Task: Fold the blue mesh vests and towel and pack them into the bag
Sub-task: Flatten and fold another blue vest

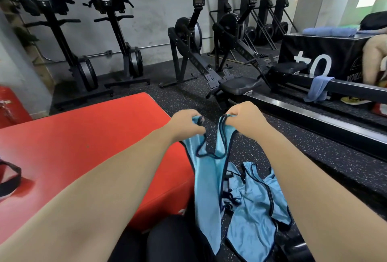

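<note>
The left grip (186, 123) and right grip (243, 117) each pinch a shoulder strap of a blue mesh vest (206, 169), which hangs above the speckled floor (303, 146). More vests (255, 203) lie heaped beneath it. A blue towel (318, 89) drapes over a rowing-machine rail (356, 86).

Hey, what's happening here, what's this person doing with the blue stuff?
A person holds a blue mesh vest up by its shoulder straps, one gripped in the left hand and one in the right hand, so that it hangs beside a red mat. More blue vests lie crumpled on the floor below. A blue towel hangs over a rowing machine rail. The held vest is not folded yet.
</note>
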